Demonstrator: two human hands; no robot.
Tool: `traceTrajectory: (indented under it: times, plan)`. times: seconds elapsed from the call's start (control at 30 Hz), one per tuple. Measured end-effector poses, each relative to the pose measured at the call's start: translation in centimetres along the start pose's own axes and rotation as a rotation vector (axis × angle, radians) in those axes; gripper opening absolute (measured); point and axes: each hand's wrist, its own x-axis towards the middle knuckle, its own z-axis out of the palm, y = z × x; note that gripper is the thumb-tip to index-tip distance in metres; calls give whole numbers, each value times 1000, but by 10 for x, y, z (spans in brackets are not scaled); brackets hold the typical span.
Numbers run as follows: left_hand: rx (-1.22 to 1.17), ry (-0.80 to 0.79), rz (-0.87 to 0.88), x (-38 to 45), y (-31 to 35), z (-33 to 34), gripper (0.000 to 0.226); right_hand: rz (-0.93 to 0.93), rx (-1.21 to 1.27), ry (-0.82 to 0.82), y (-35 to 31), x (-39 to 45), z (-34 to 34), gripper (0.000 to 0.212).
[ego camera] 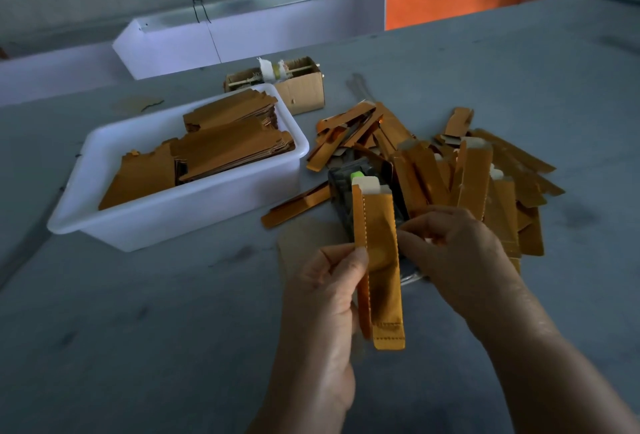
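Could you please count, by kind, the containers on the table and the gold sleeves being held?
White tub: 1
Cardboard box: 1
Held sleeve: 1
Total: 3
Loose sleeves overlap too much to count.

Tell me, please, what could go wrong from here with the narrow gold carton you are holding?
1. The narrow gold foil carton is pinched at its edges by the left hand and right hand; it may crease or slip.
2. The loose pile of gold cartons just behind could be knocked and scatter.
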Motion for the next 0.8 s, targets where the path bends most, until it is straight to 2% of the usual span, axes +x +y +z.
traceTrajectory:
  times: [0.23,0.33,0.4,0.6,0.8]
  plan:
    - [3,-2,-27,1,1,1,18,0,93,9,-4,5,4,22]
    - [22,-11,-25,2,0,0,17,108,523,-17,-4,1,8,12]
    - [17,-13,-25,2,0,-1,16,132,669,3,-2,-4,5,12]
    - [-69,28,-39,4,1,-5,14,18,319,101,8,-17,3,9]
    - [-68,-10,5,5,2,-1,18,-12,138,124,11,-20,10,14]
